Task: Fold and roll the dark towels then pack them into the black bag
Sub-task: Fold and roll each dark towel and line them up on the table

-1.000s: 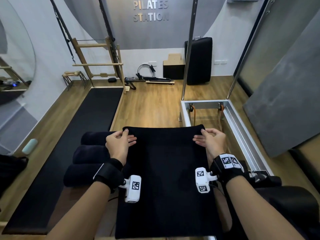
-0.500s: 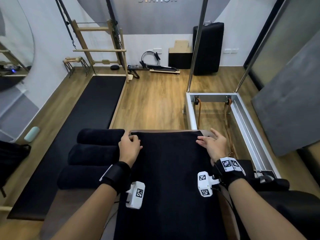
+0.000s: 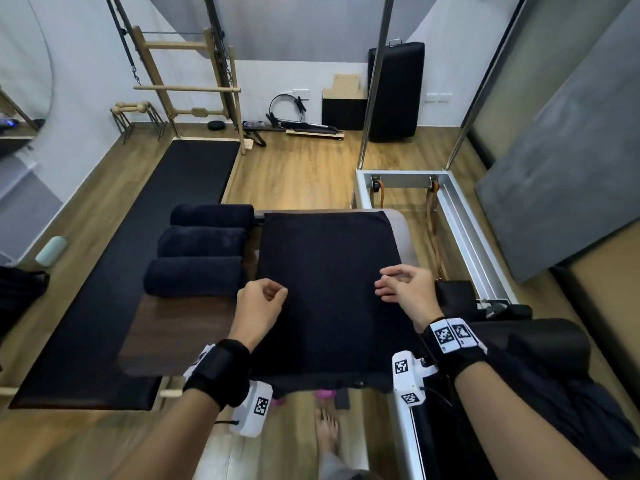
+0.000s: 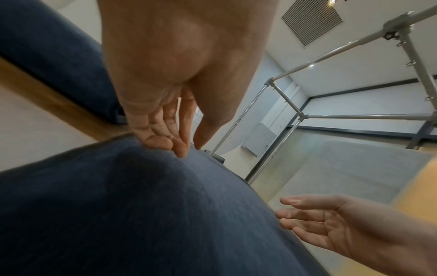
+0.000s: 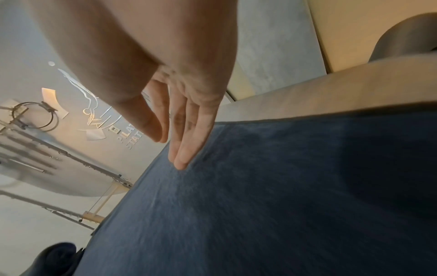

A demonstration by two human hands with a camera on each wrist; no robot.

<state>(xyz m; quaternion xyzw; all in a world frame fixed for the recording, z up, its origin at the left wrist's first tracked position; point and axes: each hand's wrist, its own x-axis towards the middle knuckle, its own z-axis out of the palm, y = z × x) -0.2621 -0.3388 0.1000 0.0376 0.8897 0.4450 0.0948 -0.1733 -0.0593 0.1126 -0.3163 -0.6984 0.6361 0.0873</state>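
A dark towel (image 3: 329, 289) lies flat and smooth on the table, folded to a long rectangle. My left hand (image 3: 277, 292) hovers at its left edge about halfway along, fingers loosely curled; in the left wrist view its fingertips (image 4: 182, 153) just touch the cloth (image 4: 141, 214) and grip nothing. My right hand (image 3: 382, 284) is over the right edge with relaxed fingers, held just above the fabric (image 5: 260, 186). Three rolled dark towels (image 3: 194, 276) lie side by side left of the flat one. A black bag (image 3: 19, 296) sits on the floor at the far left.
The wooden table (image 3: 180, 334) shows bare to the left of the towel. A metal reformer frame (image 3: 460, 220) runs along the right, with dark fabric (image 3: 554, 375) heaped near my right forearm. A black floor mat (image 3: 138, 254) lies on the left. My bare foot (image 3: 325, 434) is below.
Both hands have let go of the towel's far edge and drawn back toward me to its middle. The towel now lies flat, and my view has tilted further down.
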